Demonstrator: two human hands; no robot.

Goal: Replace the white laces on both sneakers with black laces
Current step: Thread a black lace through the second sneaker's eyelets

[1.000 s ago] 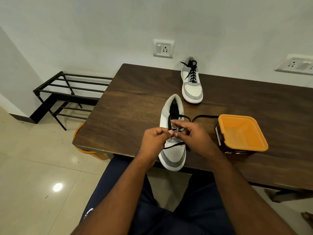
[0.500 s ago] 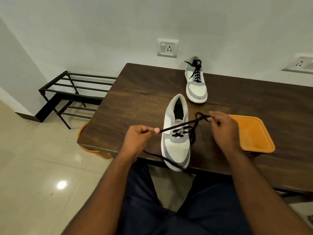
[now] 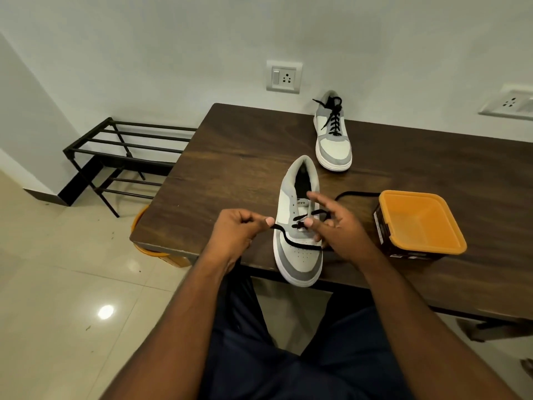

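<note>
A grey and white sneaker [image 3: 300,255] lies toe toward me at the table's near edge, with a black lace [image 3: 300,245] threaded through its lower eyelets. My left hand [image 3: 236,235] pinches one end of that lace just left of the shoe. Over the shoe's right side, my right hand [image 3: 337,229] has its fingers spread, fingertips at the eyelets; whether it holds the lace is unclear. The lace's other end trails right toward the container. A second sneaker [image 3: 333,140], fully laced in black, stands at the table's back.
An orange-lidded dark container [image 3: 418,226] sits right of the near shoe on the brown wooden table [image 3: 230,168]. A black metal rack [image 3: 127,157] stands on the floor to the left. An orange tub [image 3: 144,249] shows under the table's left corner.
My hands, pulled apart with the lace taut half a second ago, have come back to the shoe. My right hand has let the lace loop go and spread its fingers at the eyelets.
</note>
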